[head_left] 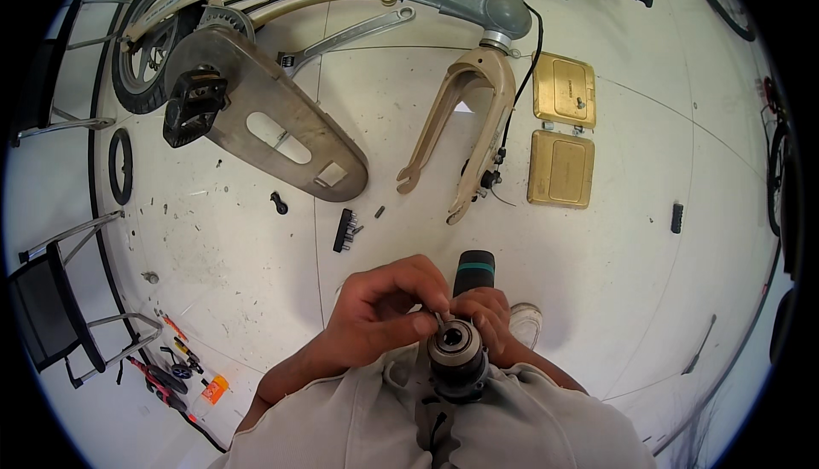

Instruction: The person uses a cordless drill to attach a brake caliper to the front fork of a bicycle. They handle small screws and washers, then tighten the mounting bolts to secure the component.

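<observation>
A cordless drill (456, 358) is held between my legs, its round chuck turned up toward me. Its dark handle end with a teal stripe (474, 271) points away. My right hand (485, 314) is wrapped round the drill's grip, just beyond the chuck. My left hand (382, 308) is closed in a pinch at the chuck's left rim. A thin metal bit (439, 319) shows between the left thumb and fingers, mostly covered by them. The dark hole of the chuck is visible beside these fingertips.
Ahead lies a folding bicycle, with its fork (488, 119), chain cover (264, 110) and an adjustable wrench (350, 38). A black bit holder (345, 230) rests on the floor, near two gold floor-box covers (560, 168). Chairs (60, 290) and scattered tools (183, 367) are at left.
</observation>
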